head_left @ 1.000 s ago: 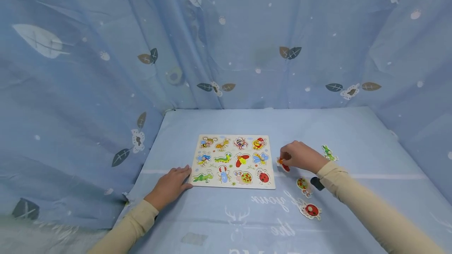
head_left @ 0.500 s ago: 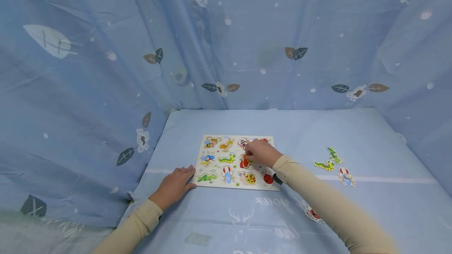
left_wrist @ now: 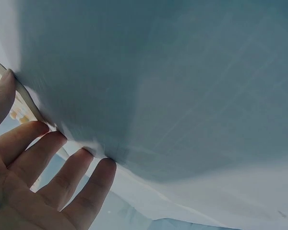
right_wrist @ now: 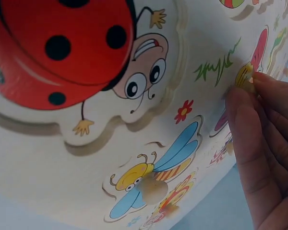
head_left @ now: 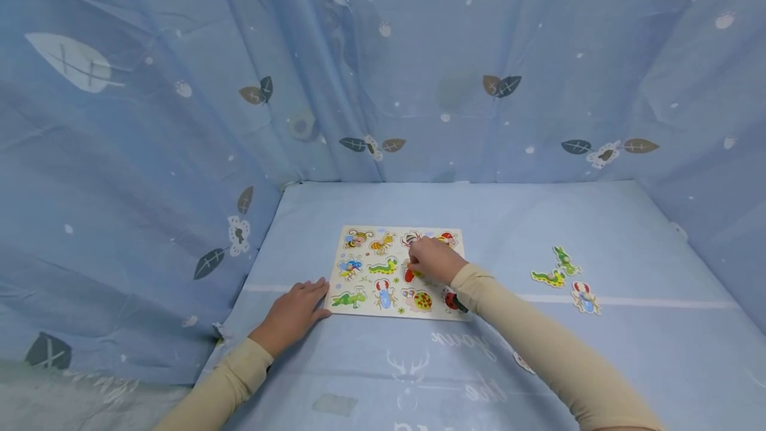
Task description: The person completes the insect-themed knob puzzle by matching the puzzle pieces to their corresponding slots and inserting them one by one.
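Observation:
My right hand (head_left: 435, 259) is over the wooden puzzle board (head_left: 366, 286), thumb and fingertips pinching the knob of a red-winged insect puzzle piece (head_left: 409, 276). In the right wrist view this piece's pink-red wing (right_wrist: 260, 45) and yellow body show at the fingertips, right at its matching picture. Beside the board's left edge, my left hand (head_left: 293, 314) touches the corner with its fingers extended. The left wrist view has those fingers (left_wrist: 89, 184) spread along the edge. A ladybug recess (right_wrist: 72, 48) without a knob and a blue-winged insect piece (right_wrist: 153, 189) with one lie near the right hand.
Right of the board lie a grasshopper piece (head_left: 566, 261), a caterpillar piece (head_left: 548, 278) and a stag beetle piece (head_left: 586, 298). Part of another loose piece (head_left: 522, 362) peeks out by the right forearm. Patterned blue cloth (head_left: 443, 72) hangs behind and beside the table.
My right hand has carried the red-winged insect piece left from the tabletop onto the board, staying there over the last half second. The left hand keeps its place at the board's edge.

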{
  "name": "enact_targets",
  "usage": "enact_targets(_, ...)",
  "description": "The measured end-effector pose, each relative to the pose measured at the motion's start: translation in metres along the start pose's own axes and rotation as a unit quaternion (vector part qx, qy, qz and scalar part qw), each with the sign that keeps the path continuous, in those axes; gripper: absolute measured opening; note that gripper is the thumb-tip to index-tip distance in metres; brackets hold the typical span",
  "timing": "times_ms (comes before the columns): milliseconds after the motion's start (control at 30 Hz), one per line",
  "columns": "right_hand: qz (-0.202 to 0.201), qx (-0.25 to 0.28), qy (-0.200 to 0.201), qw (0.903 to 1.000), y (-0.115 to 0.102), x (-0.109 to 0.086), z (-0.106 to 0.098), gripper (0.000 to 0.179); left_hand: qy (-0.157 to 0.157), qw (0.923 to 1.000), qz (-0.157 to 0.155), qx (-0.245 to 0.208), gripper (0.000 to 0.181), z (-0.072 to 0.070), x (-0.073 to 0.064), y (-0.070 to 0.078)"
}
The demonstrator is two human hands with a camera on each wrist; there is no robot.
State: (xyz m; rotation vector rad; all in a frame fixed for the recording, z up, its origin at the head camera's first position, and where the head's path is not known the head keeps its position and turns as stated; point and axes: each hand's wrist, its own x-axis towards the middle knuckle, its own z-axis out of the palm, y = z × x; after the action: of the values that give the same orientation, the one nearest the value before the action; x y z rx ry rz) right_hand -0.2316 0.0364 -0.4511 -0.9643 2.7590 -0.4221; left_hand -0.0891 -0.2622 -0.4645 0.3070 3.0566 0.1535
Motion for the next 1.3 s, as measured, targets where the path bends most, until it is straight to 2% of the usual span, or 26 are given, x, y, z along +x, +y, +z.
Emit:
enact_targets(233,-0.003,0.020,0.013,0.9997,0.000,-0.004,0.001,0.025,-0.007,0.9999,-0.004,-0.010,0.061,0.000,-0.002,0.002)
enact_targets(500,0.014,0.057,-0.004,0.9983,0.011,-0.014,0.001,0.014,0.000,0.9999,-0.003,-0.011,0.061,0.002,-0.004,0.005)
enact_targets(700,0.014,0.065,0.003,0.9978,0.037,-0.037,-0.006,0.005,0.006,0.9999,0.007,-0.009,0.061,0.001,-0.003,0.006)
enact_targets(933,0.025,0.121,0.045,0.9914,0.070,-0.069,-0.040,0.014,0.015,0.9998,0.015,-0.002,0.060,-0.001,-0.001,0.003)
enact_targets(1100,0.047,0.135,0.048,0.9886,0.091,-0.086,-0.049,0.020,0.015,0.9998,0.011,-0.003,0.061,-0.001,-0.001,0.000)
enact_targets(1300,0.056,0.110,0.046,0.9914,0.108,-0.104,-0.053,0.021,0.012,0.9998,0.017,-0.002,0.061,0.000,0.000,0.001)
